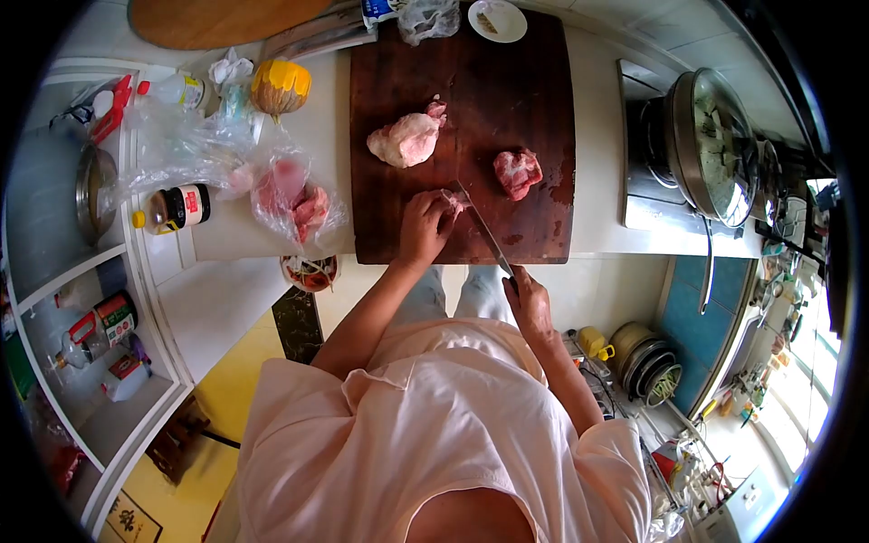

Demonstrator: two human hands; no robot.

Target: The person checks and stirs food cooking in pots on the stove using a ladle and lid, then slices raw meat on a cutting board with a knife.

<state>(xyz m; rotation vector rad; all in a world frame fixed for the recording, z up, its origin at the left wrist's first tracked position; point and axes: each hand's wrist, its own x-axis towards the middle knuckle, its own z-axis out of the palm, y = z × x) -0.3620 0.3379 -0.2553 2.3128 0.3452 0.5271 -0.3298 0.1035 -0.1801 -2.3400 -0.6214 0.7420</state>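
My right hand (528, 306) is closed around the handle of a kitchen knife (485, 233). The blade slants up and left across a dark wooden cutting board (407, 72), and its tip end lies against a small piece of raw meat (455, 203). Fingers of my left hand (427, 226) are bent and pinch that piece beside the blade. Farther up the board sits a larger pale, fatty chunk of meat (405, 141). A redder chunk (518, 173) lies to the right of the knife.
Left of the board, a plastic bag (299, 195) holds more meat, near a cut pumpkin (281, 88) and a dark sauce bottle (176, 208). A small white dish (497, 21) stands at the board's far edge. On the right, a lidded pan (720, 145) sits on the stove, its handle jutting out.
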